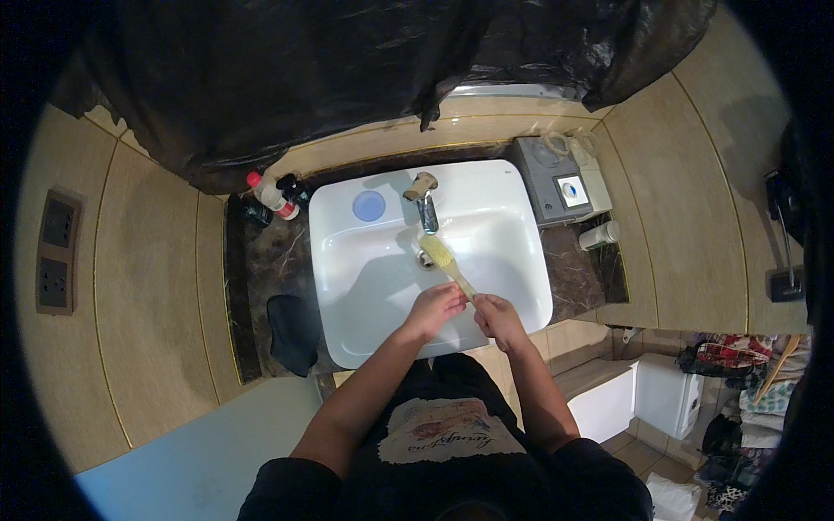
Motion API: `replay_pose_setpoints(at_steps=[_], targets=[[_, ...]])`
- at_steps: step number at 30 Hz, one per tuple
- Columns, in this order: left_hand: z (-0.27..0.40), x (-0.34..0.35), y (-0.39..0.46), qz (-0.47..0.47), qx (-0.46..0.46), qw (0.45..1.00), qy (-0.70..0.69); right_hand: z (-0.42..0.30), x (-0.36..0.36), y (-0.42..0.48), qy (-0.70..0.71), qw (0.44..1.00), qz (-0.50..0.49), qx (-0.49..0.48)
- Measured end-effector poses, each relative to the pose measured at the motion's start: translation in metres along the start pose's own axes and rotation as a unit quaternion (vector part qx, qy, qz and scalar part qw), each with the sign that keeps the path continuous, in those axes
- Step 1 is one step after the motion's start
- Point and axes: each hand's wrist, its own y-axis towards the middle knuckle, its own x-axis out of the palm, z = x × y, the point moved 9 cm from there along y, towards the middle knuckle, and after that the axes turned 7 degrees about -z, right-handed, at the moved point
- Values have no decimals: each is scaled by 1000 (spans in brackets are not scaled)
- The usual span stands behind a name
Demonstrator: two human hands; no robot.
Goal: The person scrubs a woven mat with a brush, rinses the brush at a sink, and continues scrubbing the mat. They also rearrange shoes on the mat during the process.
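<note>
A scrubbing brush [438, 253] with pale yellow bristles and a light handle is held over the white washbasin [355, 286]. Its bristles face up, and the head lies below the spout of the chrome faucet [427, 215], over the metal drain [425, 261]. My right hand [498, 319] is closed around the end of the handle. Beside the handle, my left hand [436, 309] has its fingers curled against or very near it; whether they grip it is hidden. No running water can be made out.
A blue round dish [369, 206] sits on the basin's back ledge. Left on the dark marble counter [287, 251] are a red-capped bottle [272, 195], dark bottles and a black cloth [292, 335]. Right stand a grey box [546, 185] and a white container [599, 236]. Black plastic sheeting [313, 71] hangs behind.
</note>
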Motion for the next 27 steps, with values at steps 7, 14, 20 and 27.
replay_pose_setpoints(at_steps=[7,14,20,27], targets=[[-4,2,-3,2,3,1000,24,7,0,-6,-4,1000,9,-16],[-5,4,-4,-6,-6,999,33,13,0,-6,14,999,-1,-29],[-4,-9,16,-24,19,1000,-1,15,1,22,40,999,-15,-22],[13,-9,23,-50,38,998,21,2,14,38,196,978,-62,46]])
